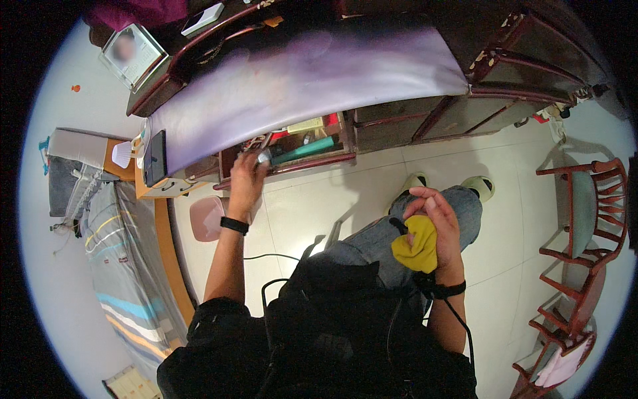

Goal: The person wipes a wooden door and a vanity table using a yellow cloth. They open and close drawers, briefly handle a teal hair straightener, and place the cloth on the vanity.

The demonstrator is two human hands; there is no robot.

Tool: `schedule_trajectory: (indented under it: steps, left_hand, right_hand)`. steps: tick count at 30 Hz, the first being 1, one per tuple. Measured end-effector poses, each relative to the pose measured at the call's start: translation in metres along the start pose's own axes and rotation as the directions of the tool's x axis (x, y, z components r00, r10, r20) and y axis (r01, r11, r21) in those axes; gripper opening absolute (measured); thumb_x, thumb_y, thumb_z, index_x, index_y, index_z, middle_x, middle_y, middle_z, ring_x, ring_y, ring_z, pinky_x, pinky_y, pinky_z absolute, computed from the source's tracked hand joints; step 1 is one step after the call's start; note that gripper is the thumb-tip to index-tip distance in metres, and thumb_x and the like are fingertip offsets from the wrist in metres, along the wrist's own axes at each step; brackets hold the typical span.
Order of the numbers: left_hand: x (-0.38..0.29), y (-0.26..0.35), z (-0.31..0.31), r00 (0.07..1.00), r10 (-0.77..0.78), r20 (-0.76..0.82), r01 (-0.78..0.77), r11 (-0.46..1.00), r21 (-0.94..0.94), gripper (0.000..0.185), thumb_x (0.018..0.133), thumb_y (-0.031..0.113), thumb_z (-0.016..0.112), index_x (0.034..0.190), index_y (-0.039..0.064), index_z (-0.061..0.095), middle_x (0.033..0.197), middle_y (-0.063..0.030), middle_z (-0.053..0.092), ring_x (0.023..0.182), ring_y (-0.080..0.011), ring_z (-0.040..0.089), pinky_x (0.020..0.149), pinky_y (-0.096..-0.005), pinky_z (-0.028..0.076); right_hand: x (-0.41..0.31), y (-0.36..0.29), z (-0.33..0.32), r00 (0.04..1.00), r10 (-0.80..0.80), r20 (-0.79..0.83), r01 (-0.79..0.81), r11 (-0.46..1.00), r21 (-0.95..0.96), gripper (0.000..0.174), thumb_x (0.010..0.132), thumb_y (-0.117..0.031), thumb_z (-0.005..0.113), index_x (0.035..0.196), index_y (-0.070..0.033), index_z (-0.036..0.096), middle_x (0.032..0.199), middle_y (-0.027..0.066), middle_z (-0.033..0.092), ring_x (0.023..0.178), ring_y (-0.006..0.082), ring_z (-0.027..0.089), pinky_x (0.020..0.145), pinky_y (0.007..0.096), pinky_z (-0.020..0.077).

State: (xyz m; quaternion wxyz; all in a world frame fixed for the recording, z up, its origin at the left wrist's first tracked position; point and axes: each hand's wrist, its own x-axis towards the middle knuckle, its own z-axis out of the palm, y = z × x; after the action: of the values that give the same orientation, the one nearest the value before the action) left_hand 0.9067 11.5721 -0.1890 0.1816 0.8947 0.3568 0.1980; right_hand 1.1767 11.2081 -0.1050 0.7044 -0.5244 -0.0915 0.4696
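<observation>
My left hand [246,174] reaches over the left end of an open wooden drawer [314,162] under the desk. A small shiny, whitish object [264,156] shows at its fingertips, too blurred to tell whether it is gripped. Beside it in the drawer lies a long teal object [305,150]. Behind that are a pale yellow item [306,124], something red [331,118] and several small articles, partly hidden by the hand. Above my knee, my right hand [445,234] holds a crumpled yellow cloth [417,244] against the palm, its upper fingers loosely bent.
A purple-white cover [299,80] drapes the desktop. A dark phone [155,158] lies on a small cabinet [169,188] at left, above a pink waste bin [205,219]. Wooden chairs [583,214] line the right wall; a bed [124,279] stands left. A black cable [271,255] crosses the floor.
</observation>
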Motion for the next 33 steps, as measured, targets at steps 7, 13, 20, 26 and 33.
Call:
schedule_trajectory:
  steps: [7,13,20,26,33]
  left_hand:
    - [0.024,-0.082,-0.004,0.848,-0.371,0.379,0.294,0.923,0.248,0.053,0.111,0.048,0.052,0.129,0.003,0.071,0.116,-0.0318,0.073,0.113,-0.0525,0.067,0.097,-0.0537,0.053]
    - [0.045,-0.107,0.015,0.828,-0.170,0.534,0.132,0.985,0.109,0.058,0.109,0.053,0.057,0.133,0.003,0.071,0.122,-0.0235,0.076,0.115,-0.0404,0.071,0.104,-0.0471,0.052]
    - [0.050,-0.091,0.010,0.851,-0.389,0.353,0.525,0.627,-0.575,0.033,0.107,0.024,0.070,0.129,-0.001,0.072,0.119,-0.0113,0.078,0.104,-0.0238,0.068,0.098,-0.0374,0.053]
    - [0.033,-0.086,-0.002,0.904,-0.205,0.375,0.210,0.977,0.027,0.041,0.108,0.035,0.060,0.111,-0.004,0.072,0.100,-0.0324,0.070,0.094,-0.0454,0.069,0.088,-0.0474,0.054]
    - [0.030,-0.012,0.003,0.909,-0.058,0.413,0.112,0.988,-0.107,0.056,0.111,0.048,0.053,0.104,-0.005,0.068,0.097,-0.0343,0.067,0.089,-0.0519,0.063,0.085,-0.0506,0.052]
  right_hand:
    - [0.002,-0.001,0.003,1.000,-0.008,-0.005,0.008,1.000,0.020,0.041,0.112,-0.033,0.054,0.137,-0.001,0.061,0.094,0.0102,0.069,0.061,0.0140,0.063,0.054,0.0264,0.0516]
    - [0.001,0.000,0.003,0.999,-0.032,-0.019,0.032,0.999,-0.010,0.042,0.112,-0.034,0.054,0.137,-0.001,0.060,0.094,0.0105,0.069,0.061,0.0139,0.063,0.054,0.0263,0.0516]
    - [0.003,0.001,0.003,1.000,-0.018,-0.024,0.018,1.000,-0.020,0.042,0.113,-0.034,0.052,0.136,0.000,0.060,0.095,0.0111,0.069,0.061,0.0141,0.063,0.054,0.0262,0.0514]
    - [0.003,0.001,0.004,0.999,-0.023,-0.024,0.022,0.999,-0.024,0.042,0.113,-0.034,0.052,0.137,0.000,0.059,0.095,0.0111,0.069,0.061,0.0139,0.063,0.054,0.0260,0.0516]
    - [0.004,0.003,0.002,1.000,-0.024,-0.012,0.024,0.999,-0.047,0.043,0.113,-0.035,0.053,0.137,0.000,0.059,0.095,0.0113,0.069,0.060,0.0139,0.063,0.054,0.0261,0.0519]
